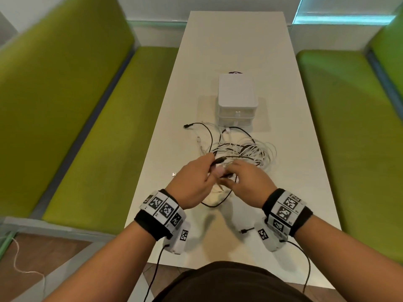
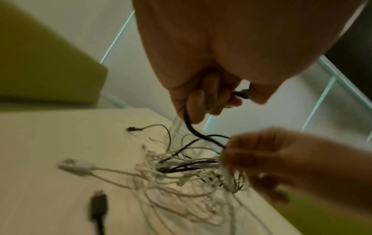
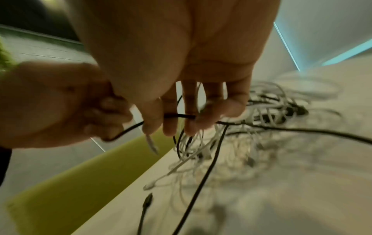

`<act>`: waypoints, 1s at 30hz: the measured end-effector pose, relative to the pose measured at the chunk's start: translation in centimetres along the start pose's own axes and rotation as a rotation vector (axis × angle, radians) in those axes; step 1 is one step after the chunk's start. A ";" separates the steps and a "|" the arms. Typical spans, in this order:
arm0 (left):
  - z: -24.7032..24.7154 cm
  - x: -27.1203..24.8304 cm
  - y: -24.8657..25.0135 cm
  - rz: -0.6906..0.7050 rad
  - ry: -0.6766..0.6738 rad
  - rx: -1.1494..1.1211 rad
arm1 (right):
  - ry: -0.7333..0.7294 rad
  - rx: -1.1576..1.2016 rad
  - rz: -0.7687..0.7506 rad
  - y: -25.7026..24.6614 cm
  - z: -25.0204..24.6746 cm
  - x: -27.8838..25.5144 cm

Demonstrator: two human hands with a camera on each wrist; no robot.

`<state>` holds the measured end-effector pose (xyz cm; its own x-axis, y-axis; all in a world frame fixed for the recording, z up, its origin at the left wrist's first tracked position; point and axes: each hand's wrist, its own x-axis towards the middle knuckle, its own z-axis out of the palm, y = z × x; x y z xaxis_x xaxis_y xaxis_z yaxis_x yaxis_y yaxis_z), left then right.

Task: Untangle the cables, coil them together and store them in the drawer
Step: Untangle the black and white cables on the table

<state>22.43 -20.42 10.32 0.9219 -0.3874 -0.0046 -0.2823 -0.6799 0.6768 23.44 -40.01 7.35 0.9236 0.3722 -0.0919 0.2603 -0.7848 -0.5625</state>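
A tangle of white and black cables (image 1: 246, 149) lies on the white table (image 1: 229, 44) in front of a small white drawer unit (image 1: 237, 99), whose drawers are closed. My left hand (image 1: 212, 165) grips a black cable (image 2: 188, 122) just behind its plug (image 2: 240, 93). Close beside it, my right hand (image 1: 229, 175) pinches the same black cable (image 3: 181, 115) between thumb and fingers. White strands (image 3: 193, 143) hang down past those fingers. Both hands are raised a little above the table, at the near edge of the tangle (image 2: 191, 171).
Green benches (image 1: 91, 131) run along both sides of the narrow table. A loose black plug (image 1: 244, 231) lies near my right wrist, and a small silver plug (image 1: 174, 174) sits left of my left hand. A dark object (image 1: 235, 73) lies behind the drawer unit.
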 end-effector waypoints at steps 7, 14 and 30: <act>-0.8 0.5 -0.1 -0.031 -0.023 0.095 | 0.008 -0.151 0.016 0.3 0.2 -0.2; -3.1 -1.1 -0.8 -0.170 0.086 -0.256 | 0.004 -0.120 0.077 2.1 -0.9 0.2; 1.6 0.4 -0.1 -0.024 -0.002 0.091 | 0.122 0.199 -0.047 0.1 -0.7 0.7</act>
<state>22.44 -21.50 9.09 0.9282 -0.3715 -0.0222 -0.2829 -0.7431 0.6064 24.34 -40.15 7.82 0.9423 0.3334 0.0314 0.2541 -0.6508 -0.7155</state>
